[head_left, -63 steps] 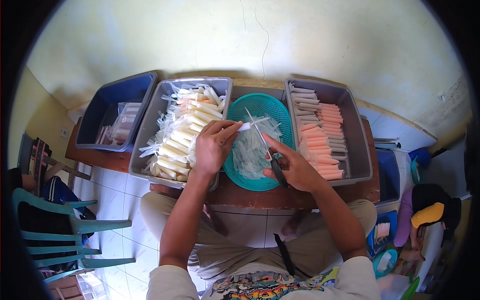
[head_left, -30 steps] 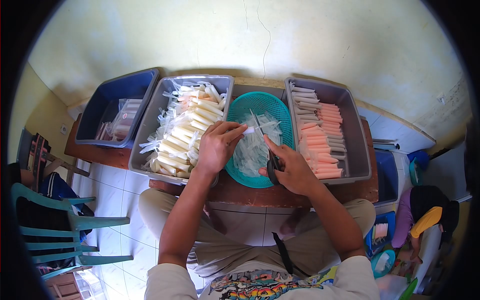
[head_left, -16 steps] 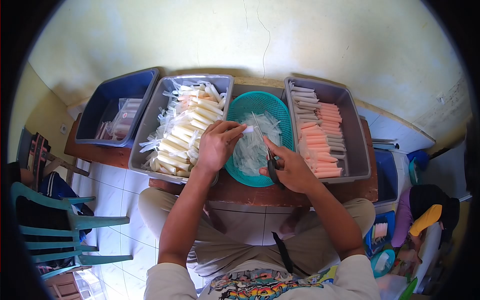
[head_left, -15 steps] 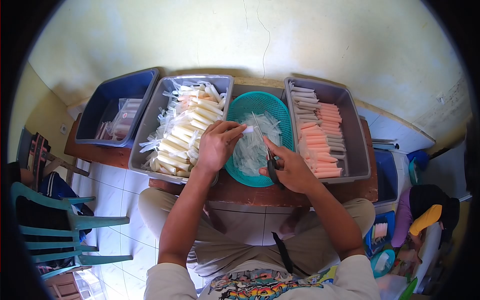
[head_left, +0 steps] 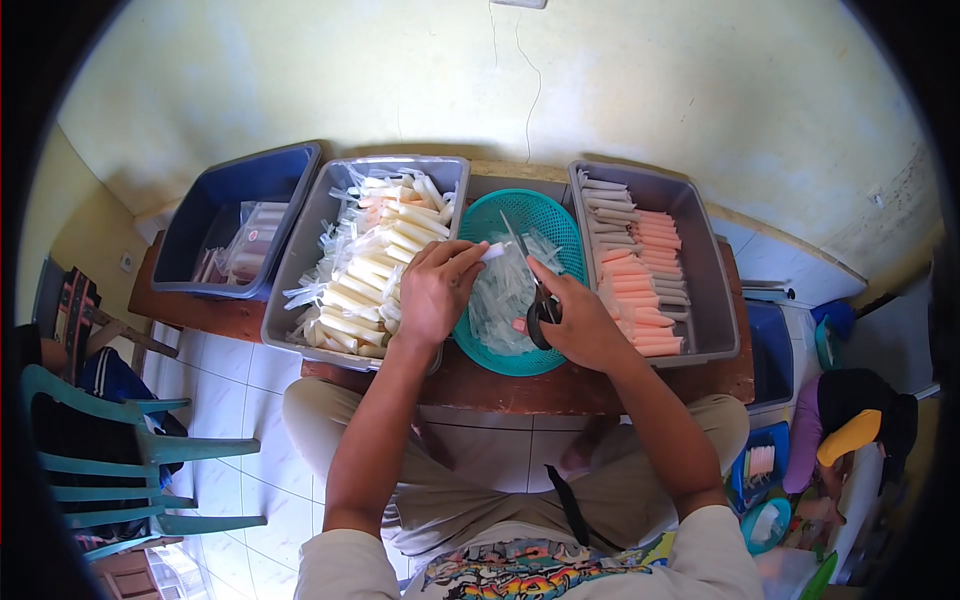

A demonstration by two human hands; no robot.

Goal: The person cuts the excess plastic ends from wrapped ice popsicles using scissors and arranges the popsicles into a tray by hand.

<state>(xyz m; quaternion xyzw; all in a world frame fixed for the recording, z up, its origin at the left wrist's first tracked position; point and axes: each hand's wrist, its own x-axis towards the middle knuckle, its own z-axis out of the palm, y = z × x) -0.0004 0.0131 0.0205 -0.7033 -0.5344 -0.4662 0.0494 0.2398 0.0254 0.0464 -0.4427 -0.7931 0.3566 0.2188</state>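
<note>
My left hand is closed around a plastic-wrapped ice stick, and only its pale end shows past my fingertips. In my right hand is a pair of black-handled scissors, with the blades pointing up and away beside that end. Beneath both hands sits a turquoise plastic basket holding many clear plastic scraps. Left of it, a grey tub is heaped with cream and some peach sticks with loose wrapper tails. On the right, another grey tub holds pink and greyish sticks laid in rows.
A dark blue tub with packed bags stands at the far left of the brown wooden table. A green plastic chair is at lower left. Another person bends over things at the right. A wall rises behind the tubs.
The scissors have shifted slightly left and their blades look more closed than before. My left hand stays nearly in place with the stick's end. The view has tilted slightly.
</note>
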